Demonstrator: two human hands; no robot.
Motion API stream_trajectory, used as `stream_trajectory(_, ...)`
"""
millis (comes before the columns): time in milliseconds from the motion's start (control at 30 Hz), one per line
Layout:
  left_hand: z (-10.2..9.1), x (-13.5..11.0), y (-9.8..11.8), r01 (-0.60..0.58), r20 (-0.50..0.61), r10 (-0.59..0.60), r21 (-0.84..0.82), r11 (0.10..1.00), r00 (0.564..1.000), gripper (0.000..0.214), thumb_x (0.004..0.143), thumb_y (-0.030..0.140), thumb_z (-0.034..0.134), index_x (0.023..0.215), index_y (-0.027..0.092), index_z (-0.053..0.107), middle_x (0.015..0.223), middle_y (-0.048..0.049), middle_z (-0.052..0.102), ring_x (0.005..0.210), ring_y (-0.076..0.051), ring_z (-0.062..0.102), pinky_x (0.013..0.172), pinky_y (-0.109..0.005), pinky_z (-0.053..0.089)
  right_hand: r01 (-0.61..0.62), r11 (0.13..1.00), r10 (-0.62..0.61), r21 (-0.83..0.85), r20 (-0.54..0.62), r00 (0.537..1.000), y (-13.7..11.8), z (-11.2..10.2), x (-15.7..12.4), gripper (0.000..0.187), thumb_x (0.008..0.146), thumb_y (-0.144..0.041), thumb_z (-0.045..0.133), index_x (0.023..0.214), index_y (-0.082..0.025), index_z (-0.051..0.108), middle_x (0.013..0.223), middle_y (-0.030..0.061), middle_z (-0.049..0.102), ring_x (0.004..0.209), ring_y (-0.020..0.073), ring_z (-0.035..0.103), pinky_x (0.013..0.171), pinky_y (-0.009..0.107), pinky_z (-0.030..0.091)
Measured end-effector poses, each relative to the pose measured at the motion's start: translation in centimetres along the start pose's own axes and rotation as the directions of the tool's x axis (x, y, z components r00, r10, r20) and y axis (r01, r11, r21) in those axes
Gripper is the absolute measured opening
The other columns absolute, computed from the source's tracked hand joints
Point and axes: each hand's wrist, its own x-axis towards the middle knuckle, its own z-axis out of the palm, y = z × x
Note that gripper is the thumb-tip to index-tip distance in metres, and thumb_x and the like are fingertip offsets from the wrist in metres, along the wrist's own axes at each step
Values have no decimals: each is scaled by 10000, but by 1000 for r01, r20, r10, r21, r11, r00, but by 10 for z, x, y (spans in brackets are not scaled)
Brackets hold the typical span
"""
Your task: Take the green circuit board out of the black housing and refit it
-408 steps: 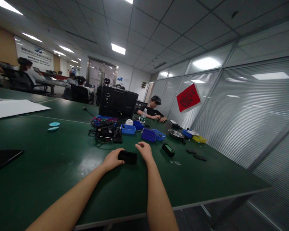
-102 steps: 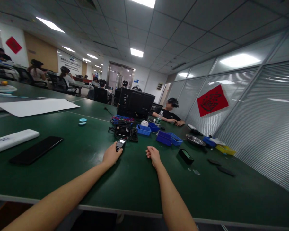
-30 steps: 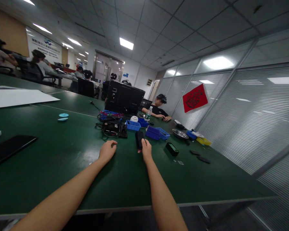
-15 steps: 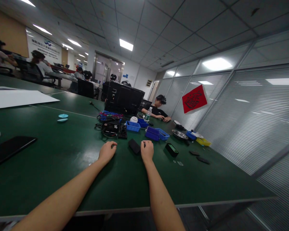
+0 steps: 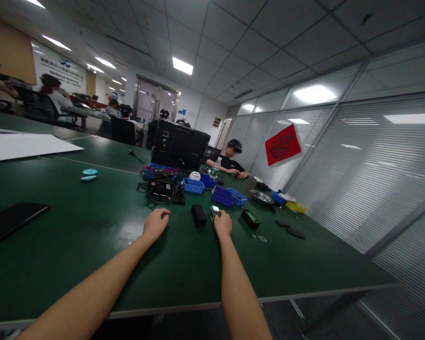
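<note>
My right hand (image 5: 223, 224) is closed on a small electronic module (image 5: 213, 212) with a pale, shiny top, held low over the table; the fingers hide part of it. Just left of that hand a black box (image 5: 199, 215) stands on the green table. My left hand (image 5: 156, 224) rests on the tabletop further left, fingers loosely bent, with a gap by the thumb and nothing seen in it. Right of my right hand lies an open black case with a green inside (image 5: 250, 219).
Behind my hands stand blue bins (image 5: 222, 195), a black device with cables (image 5: 160, 190) and a monitor (image 5: 180, 144). A metal bowl (image 5: 262, 197) and dark flat pieces (image 5: 295, 233) lie to the right. A person (image 5: 230, 163) sits across the table.
My right hand has shifted slightly right, away from the black box, and the module in it now shows. The black box now stands more upright. My left hand stays nearly in place.
</note>
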Motion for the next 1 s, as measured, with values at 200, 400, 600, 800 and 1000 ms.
stream_trajectory(200,0,0,0,-8,4,8,0,1000,1000,240,743,233,444,893,211,630,939,-34,629,865,-164,575,779,-261,422,-127,989,126,73,26,992,10,-4,6,332,804,-249,352,1045,-197,574,1022,105,591,930,232,554,749,315,401)
stream_trajectory(400,1,1,-1,-10,9,10,-4,1000,1000,243,742,238,448,901,208,629,949,-35,627,863,-164,573,772,-261,422,136,990,-121,49,-232,965,-11,-12,-9,356,836,-315,332,1049,-162,574,1069,119,537,1011,227,470,859,304,339)
stream_trajectory(600,1,0,1,-1,3,1,-7,1000,1000,246,735,231,443,892,211,631,938,-32,627,848,-165,574,768,-261,424,413,910,-413,21,-16,911,-50,3,-42,422,755,-434,501,1109,-209,539,1066,100,517,1014,247,441,863,331,333)
stream_trajectory(800,-4,-2,6,22,32,-22,-5,1000,999,247,736,209,449,906,204,628,940,-35,631,866,-165,570,780,-259,421,250,956,-264,150,78,961,-43,10,-32,318,751,-217,443,1039,-186,572,1013,74,566,907,177,535,797,259,393)
stream_trajectory(1000,-2,-1,4,17,29,-18,11,1000,999,241,739,225,449,898,208,630,940,-33,630,855,-164,574,778,-260,423,161,979,-181,122,182,967,-33,2,-19,286,815,-333,384,868,-203,633,857,45,646,827,169,580,704,243,410)
